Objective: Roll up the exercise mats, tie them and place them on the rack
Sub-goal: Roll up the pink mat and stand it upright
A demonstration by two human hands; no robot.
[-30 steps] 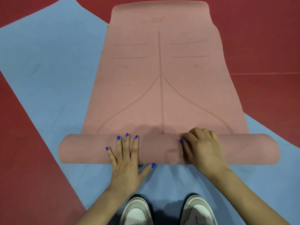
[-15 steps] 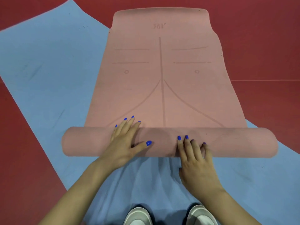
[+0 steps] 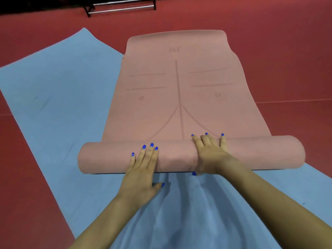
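The pink mat (image 3: 179,90) lies lengthwise on the blue mat (image 3: 53,90), which is spread at an angle over the red floor (image 3: 287,51). The near end of the pink mat is wound into a thick roll (image 3: 176,156) that stretches left to right across the blue mat, while the far part lies flat, showing its printed centre line, curves, small circles and a logo near the far edge.

The left hand (image 3: 143,169) lies flat on the near side of the roll, fingers straight and close together on the roll's top, thumb spread out to the right over the blue mat. The right hand (image 3: 208,155) drapes over the crown of the roll with fingers spread, the fingertips (image 3: 206,136) reaching the seam where roll meets flat mat, the thumb tucked under at the near edge.

Half a second ago the left hand reached over the top and the right hand sat on the near side; now the roles are swapped. The roll is farther along the mat, covering more of the printed curves. A metal rack (image 3: 122,5) now shows at the far edge, and the shoes have dropped out of view.
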